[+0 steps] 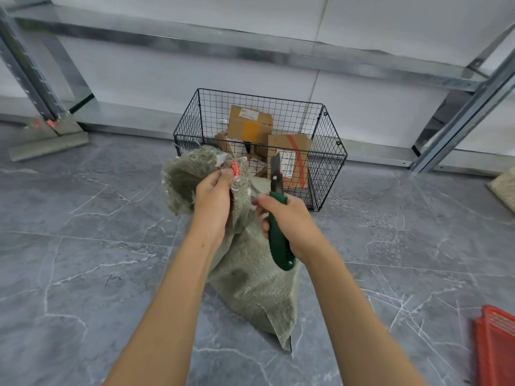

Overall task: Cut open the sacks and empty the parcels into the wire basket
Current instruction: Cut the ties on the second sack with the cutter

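Bunching the sack's (250, 280) frayed neck in my left hand (213, 201), I grip the green knife (278, 240) in my right fist (289, 221) (blade up, long axis pointing away toward the wire basket (328, 168)), the sack hanging lengthwise toward the floor (83, 218) before the basket's near wall.

A grey, white-veined tiled floor (83, 246) meets a white panelled wall (390, 23). A grey metal rack frame (223, 44) stands along that wall. Red ridged plastic pieces (496, 346) lie at the lower right edge.
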`<action>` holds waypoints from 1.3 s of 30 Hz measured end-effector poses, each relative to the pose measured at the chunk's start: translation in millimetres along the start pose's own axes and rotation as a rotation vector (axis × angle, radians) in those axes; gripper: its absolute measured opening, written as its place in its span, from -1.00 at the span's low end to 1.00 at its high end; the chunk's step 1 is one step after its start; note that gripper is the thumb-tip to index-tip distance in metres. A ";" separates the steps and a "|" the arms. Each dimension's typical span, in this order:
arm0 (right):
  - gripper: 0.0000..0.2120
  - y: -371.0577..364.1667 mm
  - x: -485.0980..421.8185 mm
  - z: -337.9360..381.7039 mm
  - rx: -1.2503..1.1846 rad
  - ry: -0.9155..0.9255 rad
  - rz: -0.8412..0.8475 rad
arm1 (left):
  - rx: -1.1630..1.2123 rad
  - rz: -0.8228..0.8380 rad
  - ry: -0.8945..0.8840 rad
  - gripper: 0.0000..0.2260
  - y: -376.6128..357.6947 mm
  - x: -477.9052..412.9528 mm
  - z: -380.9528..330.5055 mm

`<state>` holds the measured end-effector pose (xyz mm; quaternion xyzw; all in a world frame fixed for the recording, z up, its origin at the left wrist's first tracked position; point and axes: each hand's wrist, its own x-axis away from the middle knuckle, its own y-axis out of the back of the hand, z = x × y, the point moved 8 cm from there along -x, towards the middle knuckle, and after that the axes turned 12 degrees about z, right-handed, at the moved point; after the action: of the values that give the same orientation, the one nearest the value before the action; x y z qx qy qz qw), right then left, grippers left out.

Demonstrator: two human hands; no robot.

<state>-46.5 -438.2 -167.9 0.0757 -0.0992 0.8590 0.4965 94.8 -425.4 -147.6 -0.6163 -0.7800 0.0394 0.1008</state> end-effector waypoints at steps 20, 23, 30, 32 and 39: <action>-0.92 12.9 -20.3 4.3 -0.468 0.121 -0.150 | -0.094 0.105 -0.043 -0.64 3.6 -4.1 -3.1; -0.89 22.3 -19.1 9.1 -0.547 0.166 -0.187 | -0.235 0.096 -0.104 -0.57 4.1 0.9 -13.4; -0.90 36.3 -15.7 12.5 -0.680 0.216 -0.293 | -0.376 0.059 -0.115 -0.60 13.3 -0.3 -16.2; -0.91 39.7 -15.2 12.8 -0.696 0.221 -0.306 | -0.388 0.020 -0.117 -0.58 19.3 -0.2 -16.8; -0.92 40.7 -13.7 11.6 -0.695 0.198 -0.306 | -0.456 0.032 -0.047 -0.79 24.1 -3.3 -8.8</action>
<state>-74.7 -472.3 -163.8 -0.1664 -0.3234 0.6932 0.6222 120.3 -423.5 -143.8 -0.6346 -0.7608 -0.1220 -0.0598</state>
